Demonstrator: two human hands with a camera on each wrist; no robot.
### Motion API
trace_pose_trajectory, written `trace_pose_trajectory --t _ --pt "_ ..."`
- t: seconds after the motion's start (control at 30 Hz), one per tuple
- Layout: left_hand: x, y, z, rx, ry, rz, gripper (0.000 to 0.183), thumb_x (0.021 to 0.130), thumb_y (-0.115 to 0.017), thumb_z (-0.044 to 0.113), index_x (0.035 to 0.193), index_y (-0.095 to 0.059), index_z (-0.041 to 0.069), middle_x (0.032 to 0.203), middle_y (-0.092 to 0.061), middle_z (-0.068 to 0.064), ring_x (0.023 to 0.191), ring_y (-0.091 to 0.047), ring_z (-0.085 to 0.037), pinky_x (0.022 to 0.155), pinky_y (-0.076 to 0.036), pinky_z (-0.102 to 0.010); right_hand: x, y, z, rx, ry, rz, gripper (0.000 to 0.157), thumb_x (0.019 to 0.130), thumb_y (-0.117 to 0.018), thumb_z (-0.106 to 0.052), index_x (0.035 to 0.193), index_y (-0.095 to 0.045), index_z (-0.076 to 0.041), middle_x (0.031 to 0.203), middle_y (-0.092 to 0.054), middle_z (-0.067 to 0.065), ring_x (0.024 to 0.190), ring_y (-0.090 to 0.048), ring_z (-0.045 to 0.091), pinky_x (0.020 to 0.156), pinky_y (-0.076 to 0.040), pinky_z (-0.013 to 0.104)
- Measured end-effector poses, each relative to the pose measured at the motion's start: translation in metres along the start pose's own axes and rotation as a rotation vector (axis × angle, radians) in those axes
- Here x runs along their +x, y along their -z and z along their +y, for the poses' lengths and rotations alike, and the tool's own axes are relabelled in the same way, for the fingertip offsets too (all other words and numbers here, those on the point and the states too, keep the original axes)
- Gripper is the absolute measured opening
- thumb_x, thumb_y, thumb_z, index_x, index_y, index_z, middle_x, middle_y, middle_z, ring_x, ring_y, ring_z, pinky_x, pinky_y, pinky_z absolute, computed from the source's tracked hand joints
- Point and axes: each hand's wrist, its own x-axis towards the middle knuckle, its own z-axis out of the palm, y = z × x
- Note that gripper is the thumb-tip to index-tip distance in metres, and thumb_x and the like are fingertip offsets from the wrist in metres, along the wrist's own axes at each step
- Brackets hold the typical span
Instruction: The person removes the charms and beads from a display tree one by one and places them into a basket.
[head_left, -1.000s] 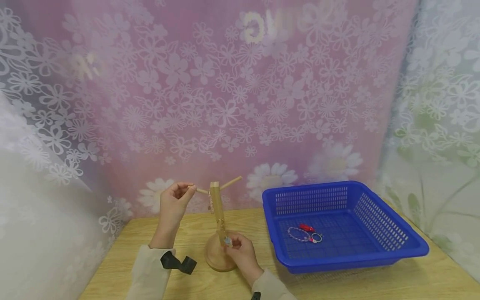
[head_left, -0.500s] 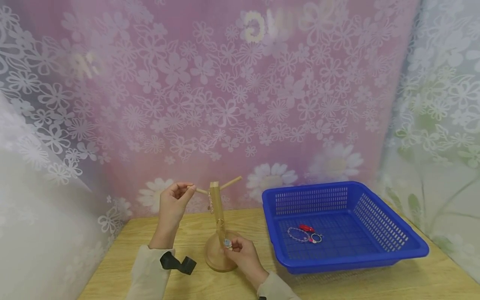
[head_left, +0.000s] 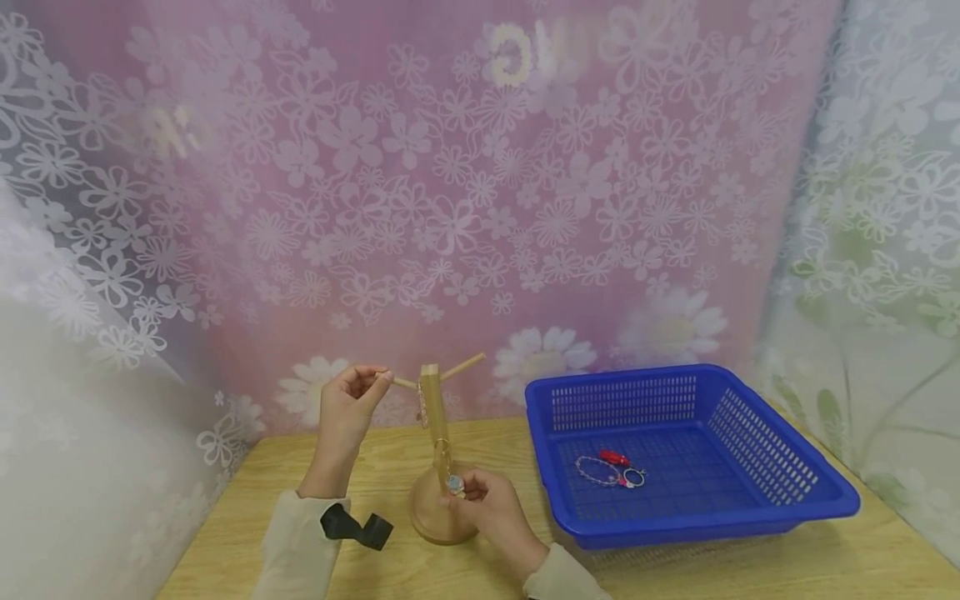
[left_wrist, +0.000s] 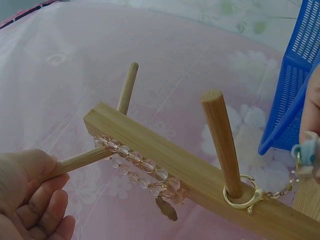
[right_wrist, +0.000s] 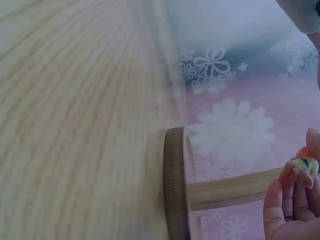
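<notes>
A wooden stand (head_left: 435,408) with a round base and several pegs stands upright on the table. My left hand (head_left: 348,412) pinches the end of its upper left peg (left_wrist: 82,161) between thumb and fingers. On that peg, against the post, hangs a bracelet of clear pinkish beads (left_wrist: 160,173). The gold ring of a keychain (left_wrist: 242,203) goes round a lower peg (left_wrist: 221,142) that points forward. Low by the post, my right hand (head_left: 495,508) pinches the keychain's small figure charm (right_wrist: 304,167). The fingers partly hide the charm.
To the right of the stand is a blue plastic basket (head_left: 697,527) on the wooden table (head_left: 375,575). Inside it lie a beaded loop (head_left: 597,481), a red item (head_left: 614,457) and a keychain ring (head_left: 634,477). A floral curtain (head_left: 450,167) hangs behind.
My right wrist and sleeve have shifted slightly right while the fingers stay on the charm. My left hand and the stand look unmoved.
</notes>
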Motion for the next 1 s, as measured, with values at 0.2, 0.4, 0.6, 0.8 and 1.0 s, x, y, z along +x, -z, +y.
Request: trace_pose_trajectory --t 0.2,0.4,0.6,0.8,1.0 --pt "-0.001 0.001 0.000 0.002 0.012 -0.002 0.023 0.088 -0.068 0.016 0.101 -0.064 -0.003 0.081 -0.059 0.003 0.076 -0.056 -0.011 0.065 -0.045 -0.020 -0.002 0.002 -0.012 -0.027 0.012 -0.034 0.018 0.078 -0.075 -0.005 0.085 -0.064 0.008 0.081 -0.064 0.004 0.071 -0.057 0.008 0.065 -0.048 0.021" --pt "-0.001 0.002 0.000 0.018 0.012 0.001 0.024 0.088 -0.068 0.018 0.101 -0.064 -0.001 0.083 -0.059 0.002 0.079 -0.056 -0.014 0.065 -0.045 -0.020 -0.003 0.004 -0.026 -0.092 0.052 -0.042 0.021 0.077 -0.078 -0.011 0.086 -0.066 0.005 0.081 -0.065 0.005 0.068 -0.057 0.007 0.064 -0.049 0.021" --pt "-0.001 0.002 0.001 0.004 0.018 -0.003 0.023 0.088 -0.068 0.017 0.101 -0.064 -0.002 0.083 -0.059 0.003 0.078 -0.055 -0.011 0.066 -0.046 -0.020 -0.006 0.005 -0.036 -0.071 0.041 -0.064 0.021 0.078 -0.077 -0.010 0.088 -0.066 0.004 0.082 -0.065 0.004 0.069 -0.057 0.008 0.064 -0.049 0.022" --pt "0.000 0.001 0.000 0.001 0.017 0.003 0.022 0.088 -0.068 0.016 0.101 -0.064 -0.002 0.081 -0.059 0.004 0.077 -0.056 -0.012 0.065 -0.045 -0.020 -0.006 0.008 -0.047 -0.070 0.048 -0.078 0.021 0.078 -0.077 -0.010 0.089 -0.066 0.005 0.083 -0.066 0.007 0.071 -0.059 0.007 0.067 -0.049 0.022" --pt "0.001 -0.001 -0.001 -0.006 0.017 -0.003 0.019 0.089 -0.066 0.012 0.102 -0.063 -0.002 0.081 -0.059 0.004 0.077 -0.056 -0.012 0.065 -0.045 -0.021 -0.009 0.009 -0.057 -0.038 0.034 -0.118 0.023 0.079 -0.076 -0.010 0.092 -0.066 0.006 0.085 -0.066 0.005 0.073 -0.059 0.008 0.066 -0.049 0.021"
